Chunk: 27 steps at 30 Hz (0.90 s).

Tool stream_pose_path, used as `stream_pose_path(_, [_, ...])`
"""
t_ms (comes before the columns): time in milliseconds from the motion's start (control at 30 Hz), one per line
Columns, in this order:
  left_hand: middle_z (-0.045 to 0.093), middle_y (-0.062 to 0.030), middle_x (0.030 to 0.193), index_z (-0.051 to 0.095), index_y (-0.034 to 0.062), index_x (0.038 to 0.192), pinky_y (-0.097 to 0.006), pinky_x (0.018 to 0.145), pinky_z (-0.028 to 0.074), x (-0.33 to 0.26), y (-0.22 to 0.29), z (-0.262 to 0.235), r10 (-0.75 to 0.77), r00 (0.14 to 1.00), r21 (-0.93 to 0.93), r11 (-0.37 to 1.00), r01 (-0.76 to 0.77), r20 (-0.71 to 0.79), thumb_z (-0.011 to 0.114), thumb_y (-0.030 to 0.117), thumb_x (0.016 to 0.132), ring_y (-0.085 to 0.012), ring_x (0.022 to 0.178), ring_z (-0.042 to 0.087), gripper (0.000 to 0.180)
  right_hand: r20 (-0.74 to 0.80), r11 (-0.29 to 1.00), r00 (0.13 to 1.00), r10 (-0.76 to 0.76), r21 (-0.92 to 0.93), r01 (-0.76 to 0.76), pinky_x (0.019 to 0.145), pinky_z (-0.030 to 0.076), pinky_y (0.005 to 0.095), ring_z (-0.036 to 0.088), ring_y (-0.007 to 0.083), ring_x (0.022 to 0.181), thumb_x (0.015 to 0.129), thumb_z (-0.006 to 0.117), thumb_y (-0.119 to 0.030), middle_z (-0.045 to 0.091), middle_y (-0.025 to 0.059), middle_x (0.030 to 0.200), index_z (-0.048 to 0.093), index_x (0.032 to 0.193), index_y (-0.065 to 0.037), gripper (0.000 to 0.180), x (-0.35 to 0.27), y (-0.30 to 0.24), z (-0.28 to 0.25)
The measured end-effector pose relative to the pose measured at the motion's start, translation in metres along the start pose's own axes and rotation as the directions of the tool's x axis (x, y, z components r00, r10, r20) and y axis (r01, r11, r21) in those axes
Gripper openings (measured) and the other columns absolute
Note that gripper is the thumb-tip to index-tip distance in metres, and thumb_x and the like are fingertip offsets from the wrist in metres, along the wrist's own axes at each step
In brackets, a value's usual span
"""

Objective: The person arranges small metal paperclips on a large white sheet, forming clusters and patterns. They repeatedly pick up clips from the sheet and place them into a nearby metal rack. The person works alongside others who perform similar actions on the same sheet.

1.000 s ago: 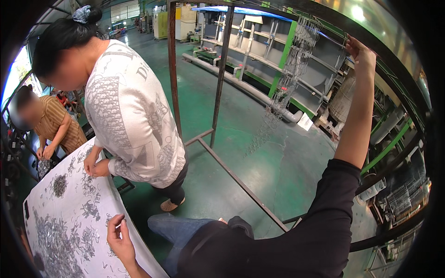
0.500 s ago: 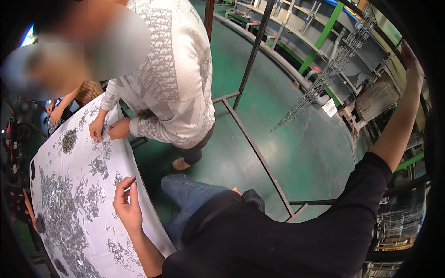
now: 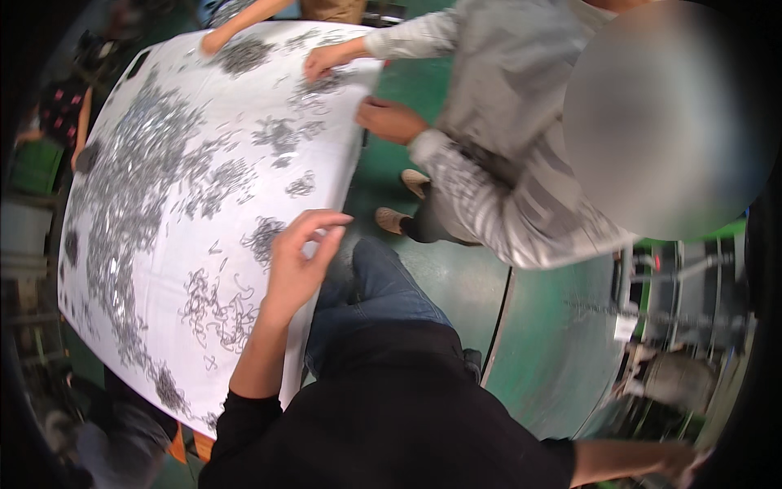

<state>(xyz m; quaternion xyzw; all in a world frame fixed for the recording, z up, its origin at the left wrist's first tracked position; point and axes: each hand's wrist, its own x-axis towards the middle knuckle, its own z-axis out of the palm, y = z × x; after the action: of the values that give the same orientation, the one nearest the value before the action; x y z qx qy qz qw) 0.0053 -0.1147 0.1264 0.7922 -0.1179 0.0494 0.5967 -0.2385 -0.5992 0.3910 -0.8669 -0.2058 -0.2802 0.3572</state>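
My left hand point(image 3: 297, 257) hovers over the near right edge of a white-covered table point(image 3: 183, 257). Its fingers curve toward the thumb, with a small gap at the tips and nothing visible between them. Beside it lies a dark clump of thin curved wire pieces point(image 3: 265, 240). Closer to me is a looser scatter of curved wire pieces point(image 3: 220, 310). My right hand point(image 3: 680, 463) reaches far out to the right, at the dim, blurred rim of the picture. Its fingers and anything in them cannot be made out.
A large spread of small shiny metal pieces point(image 3: 134, 175) covers the table's left side. Across from me, a person in a grey patterned sweater point(image 3: 521, 106) handles pieces at the table edge. Another person's hand point(image 3: 216, 41) rests at the far side. Pipes and racks point(image 3: 684, 285) stand at the right.
The view has swung toward the table, so more of it shows. My right arm, raised at the upper right before, is now low at the right rim. My left hand stays by the table edge.
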Motion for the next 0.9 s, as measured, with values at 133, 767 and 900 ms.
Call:
stream_pose_path(133, [0.066, -0.0064, 0.101, 0.067, 0.0041, 0.103, -0.026, 0.073, 0.049, 0.019, -0.012, -0.002, -0.071, 0.982, -0.001, 0.997, 0.073, 0.174, 0.058, 0.003, 0.089, -0.0142, 0.089, 0.062, 0.017, 0.596, 0.930, 0.802, 0.037, 0.273, -0.246, 0.071, 0.045, 0.0396, 0.057, 0.0280, 0.087, 0.081, 0.068, -0.027, 0.059, 0.0129, 0.099, 0.060, 0.104, 0.002, 0.038, 0.048, 0.023, 0.167])
stream_pose_path(767, [0.067, -0.0057, 0.100, 0.067, 0.0038, 0.105, -0.027, 0.075, 0.049, 0.070, -0.037, -0.075, -0.233, 0.957, -0.028, 0.970, 0.241, 0.175, 0.058, 0.005, 0.089, -0.0150, 0.088, 0.063, 0.018, 0.857, 0.611, 0.340, 0.387, 0.038, -0.791, 0.075, 0.051, 0.0311, 0.066, 0.0212, 0.084, 0.080, 0.073, -0.012, 0.067, 0.0116, 0.094, 0.065, 0.106, 0.002, 0.031, 0.136, 0.044, 0.327])
stream_pose_path(900, [0.067, -0.0051, 0.099, 0.066, 0.0038, 0.105, -0.027, 0.075, 0.048, 0.065, -0.029, -0.072, -0.203, 0.955, -0.063, 0.973, 0.221, 0.214, 0.058, 0.005, 0.089, -0.0140, 0.088, 0.063, 0.018, 0.848, 0.613, 0.396, 0.351, 0.111, -0.782, 0.074, 0.051, 0.0300, 0.066, 0.0202, 0.084, 0.081, 0.073, -0.012, 0.067, 0.0107, 0.094, 0.064, 0.108, 0.001, 0.031, 0.123, 0.036, 0.331])
